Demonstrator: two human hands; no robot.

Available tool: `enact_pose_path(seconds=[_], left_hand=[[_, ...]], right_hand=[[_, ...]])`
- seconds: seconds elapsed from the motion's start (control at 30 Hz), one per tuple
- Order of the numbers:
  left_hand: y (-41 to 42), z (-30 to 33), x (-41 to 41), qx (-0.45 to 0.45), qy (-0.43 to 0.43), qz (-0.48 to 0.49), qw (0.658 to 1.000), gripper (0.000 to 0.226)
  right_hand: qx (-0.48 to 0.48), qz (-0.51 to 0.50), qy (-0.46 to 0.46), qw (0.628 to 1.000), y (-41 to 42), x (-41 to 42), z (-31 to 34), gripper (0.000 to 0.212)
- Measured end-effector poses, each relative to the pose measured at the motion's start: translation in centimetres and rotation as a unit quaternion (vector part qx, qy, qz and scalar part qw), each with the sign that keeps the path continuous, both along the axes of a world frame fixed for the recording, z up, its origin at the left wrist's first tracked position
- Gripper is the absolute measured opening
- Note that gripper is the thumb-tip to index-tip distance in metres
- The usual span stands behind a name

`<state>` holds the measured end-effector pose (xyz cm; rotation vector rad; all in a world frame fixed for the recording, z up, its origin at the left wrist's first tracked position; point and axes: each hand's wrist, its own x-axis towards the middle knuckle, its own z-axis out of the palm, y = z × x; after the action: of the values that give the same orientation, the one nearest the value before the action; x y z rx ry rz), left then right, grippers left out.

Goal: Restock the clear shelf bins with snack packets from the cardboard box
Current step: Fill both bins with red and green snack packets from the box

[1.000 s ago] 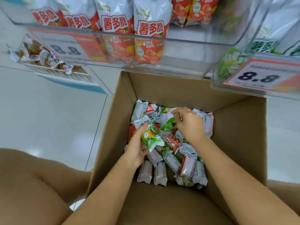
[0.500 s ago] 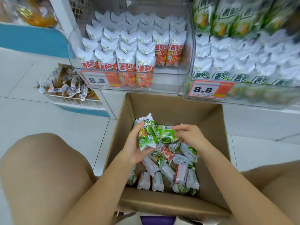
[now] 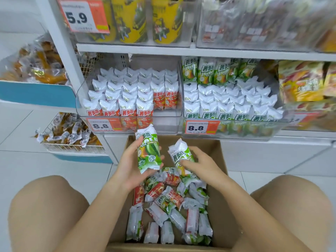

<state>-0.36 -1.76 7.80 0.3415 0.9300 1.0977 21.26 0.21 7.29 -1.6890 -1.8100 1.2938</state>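
Cardboard box (image 3: 221, 211) sits open on the floor btwn the person's knees, its bottom strewn w/ loose snack packets (image 3: 169, 210), red and green mixed, lying flat and overlapping; brown box walls show bare on the right and far sides. Left hand (image 3: 131, 166) grips a green packet (image 3: 149, 150) upright above the box's far-left part, thumb and fingers curled round its lower half, its top edge overlapping the front of the left bin. Right hand (image 3: 201, 166) grips a second green packet (image 3: 179, 154), tilted, fingers wrapped over its lower part, just beside the first but apart from it. Left clear bin (image 3: 163, 124) on the lowest shelf holds rows of red packets (image 3: 127, 99) standing upright; front row fills only the left part, so the bin's right-front corner shows open room. Right clear bin (image 3: 227, 132) holds green packets (image 3: 229, 102) in full rows across, w/ taller ones at the back. Each bin front carries an 8.8 price tag (image 3: 196, 127). Shelf above has a bin of yellow tubs (image 3: 167, 19) w/ a 5.9 tag (image 3: 81, 15), and blurred clear-wrapped goods to the right. A wire basket (image 3: 72, 148) of small wrapped sweets stands left of the shelf post, well apart from the box. White floor tiles lie open on both sides of the box.
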Motion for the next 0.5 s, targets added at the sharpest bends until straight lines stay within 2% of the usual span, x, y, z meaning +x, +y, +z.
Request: enact_pose_path(seconds=[0.07, 0.17, 0.3, 0.4, 0.5], left_hand=[[0.2, 1.2, 0.8, 0.026, 0.039, -0.032, 0.998, 0.041], [0.2, 2.7, 2.4, 0.056, 0.089, -0.092, 0.99, 0.035], [0.3, 5.3, 4.1, 0.103, 0.121, -0.126, 0.979, 0.03], [0.9, 6.0, 4.5, 0.128, 0.169, -0.126, 0.969, 0.034], [1.8, 6.8, 5.1, 0.14, 0.216, -0.109, 0.96, 0.048]], right_hand=[[-0.045, -0.036, 0.137, 0.989, 0.1, 0.6, 1.3, 0.041], [-0.076, -0.045, 0.215, 0.973, 0.0, 0.9, 2.7, 0.033], [-0.063, -0.042, 0.244, 0.967, 0.4, 1.2, 4.0, 0.055], [-0.039, -0.029, 0.247, 0.968, 1.0, 1.7, 5.4, 0.053], [0.002, -0.006, 0.232, 0.973, 2.1, 2.3, 6.8, 0.056]])
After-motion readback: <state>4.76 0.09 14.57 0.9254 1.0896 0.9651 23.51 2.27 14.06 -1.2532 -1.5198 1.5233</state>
